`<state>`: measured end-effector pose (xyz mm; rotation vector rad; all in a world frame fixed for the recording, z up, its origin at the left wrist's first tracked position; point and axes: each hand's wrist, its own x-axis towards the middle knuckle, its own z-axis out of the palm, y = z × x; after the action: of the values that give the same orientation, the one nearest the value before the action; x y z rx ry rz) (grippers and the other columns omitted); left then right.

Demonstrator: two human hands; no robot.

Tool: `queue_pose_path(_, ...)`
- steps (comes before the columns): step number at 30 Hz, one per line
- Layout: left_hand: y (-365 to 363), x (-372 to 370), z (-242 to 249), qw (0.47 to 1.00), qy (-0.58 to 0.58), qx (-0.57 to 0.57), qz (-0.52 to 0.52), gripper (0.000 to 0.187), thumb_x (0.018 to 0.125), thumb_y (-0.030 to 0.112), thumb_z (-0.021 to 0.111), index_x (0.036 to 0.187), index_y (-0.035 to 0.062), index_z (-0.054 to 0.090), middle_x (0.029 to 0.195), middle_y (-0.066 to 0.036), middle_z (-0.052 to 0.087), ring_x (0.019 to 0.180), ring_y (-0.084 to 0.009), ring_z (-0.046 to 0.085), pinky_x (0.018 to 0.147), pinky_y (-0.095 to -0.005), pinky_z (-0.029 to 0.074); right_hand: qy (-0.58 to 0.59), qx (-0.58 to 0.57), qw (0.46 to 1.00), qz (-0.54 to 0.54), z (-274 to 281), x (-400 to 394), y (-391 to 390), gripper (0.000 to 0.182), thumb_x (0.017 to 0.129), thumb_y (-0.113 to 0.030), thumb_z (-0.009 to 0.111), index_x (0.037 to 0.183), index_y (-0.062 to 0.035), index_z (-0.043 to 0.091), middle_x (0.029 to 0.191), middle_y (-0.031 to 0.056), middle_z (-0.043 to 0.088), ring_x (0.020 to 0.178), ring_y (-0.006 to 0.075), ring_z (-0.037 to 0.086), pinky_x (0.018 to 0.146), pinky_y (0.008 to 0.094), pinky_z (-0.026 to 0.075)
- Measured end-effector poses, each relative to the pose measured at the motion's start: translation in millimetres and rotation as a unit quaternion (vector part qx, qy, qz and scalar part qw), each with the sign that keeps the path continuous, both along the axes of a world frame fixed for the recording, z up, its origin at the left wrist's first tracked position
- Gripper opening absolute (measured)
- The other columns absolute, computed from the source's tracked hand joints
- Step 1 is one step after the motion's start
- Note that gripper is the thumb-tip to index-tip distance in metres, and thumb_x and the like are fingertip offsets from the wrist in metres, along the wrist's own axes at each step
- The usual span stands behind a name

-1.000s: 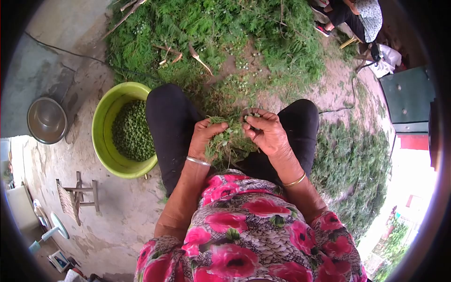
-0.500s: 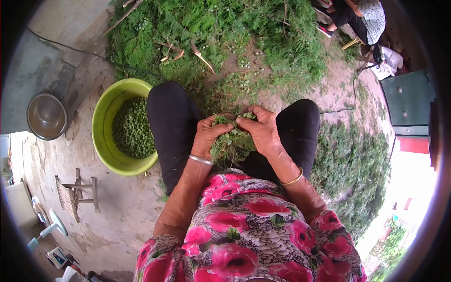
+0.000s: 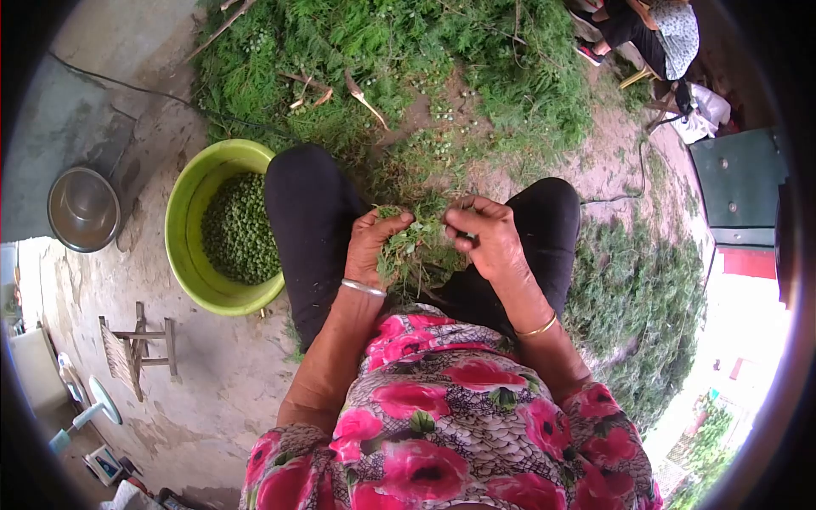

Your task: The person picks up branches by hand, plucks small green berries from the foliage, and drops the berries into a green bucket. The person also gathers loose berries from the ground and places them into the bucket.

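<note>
My left hand (image 3: 369, 248) is closed around a leafy green sprig (image 3: 410, 242), thumb on top, between my knees. My right hand (image 3: 488, 236) is just right of the sprig, apart from it. Its fingers are curled in toward the thumb, and whatever they may hold is hidden. By my left knee stands a yellow-green tub (image 3: 181, 255) partly filled with small round green cones (image 3: 242, 229). Beyond my knees lies a heap of cut green branches (image 3: 391, 51).
A metal basin (image 3: 83, 211) and a small folding stool (image 3: 136, 348) are on the left. More greenery (image 3: 637, 297) is spread on the ground at right. Another person (image 3: 646, 30) sits at the upper right. A dark cable (image 3: 127, 87) crosses the floor.
My right hand has pulled away from the sprig to the right, and its fingers have curled in. My left hand keeps hold of the sprig in nearly the same place.
</note>
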<state>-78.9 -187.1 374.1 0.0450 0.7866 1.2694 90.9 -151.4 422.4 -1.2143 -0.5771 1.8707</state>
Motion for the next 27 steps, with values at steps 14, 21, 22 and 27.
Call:
queue_pose_path(14,0.2,0.3,-1.4,0.999,0.022,-0.002,0.031,0.005,0.078,0.000,0.065,0.082,0.0006,0.062,0.070,-0.006,0.063,0.058,-0.0150,0.062,0.052,-0.0264,0.052,0.000,0.054,0.985,0.162,7.5,2.8,-9.6,0.012,0.081,-0.005,0.065,0.086,0.0056,0.060,0.069,0.0069,0.059,0.054,0.0072,0.047,0.042,0.0192,0.031)
queue_pose_path(21,-0.3,1.1,0.4,0.993,0.084,0.062,-0.058,0.014,0.074,0.000,0.070,0.088,-0.0018,0.065,0.076,-0.007,0.066,0.061,-0.0135,0.063,0.056,-0.0266,0.053,0.010,0.019,0.996,0.091,5.7,4.2,-5.4,0.009,0.082,-0.002,0.062,0.087,0.0054,0.059,0.070,0.0076,0.058,0.055,0.0086,0.047,0.043,0.0208,0.032)
queue_pose_path(22,-0.7,1.9,4.5,0.993,0.072,0.064,-0.063,0.016,0.074,0.001,0.071,0.089,-0.0022,0.065,0.077,-0.008,0.067,0.062,-0.0128,0.063,0.056,-0.0256,0.052,-0.012,0.031,0.993,0.114,1.7,4.6,-4.2,0.010,0.082,-0.002,0.063,0.086,0.0054,0.060,0.068,0.0066,0.057,0.053,0.0083,0.047,0.043,0.0206,0.032)
queue_pose_path(27,-0.8,3.6,-0.8,0.987,0.125,0.056,-0.078,0.015,0.075,0.001,0.071,0.088,-0.0026,0.065,0.076,-0.007,0.066,0.061,-0.0128,0.062,0.056,-0.0254,0.052,-0.115,0.049,0.976,0.176,6.2,2.2,-1.5,0.010,0.079,-0.003,0.065,0.080,0.0050,0.060,0.062,0.0034,0.053,0.050,0.0071,0.046,0.042,0.0199,0.033)
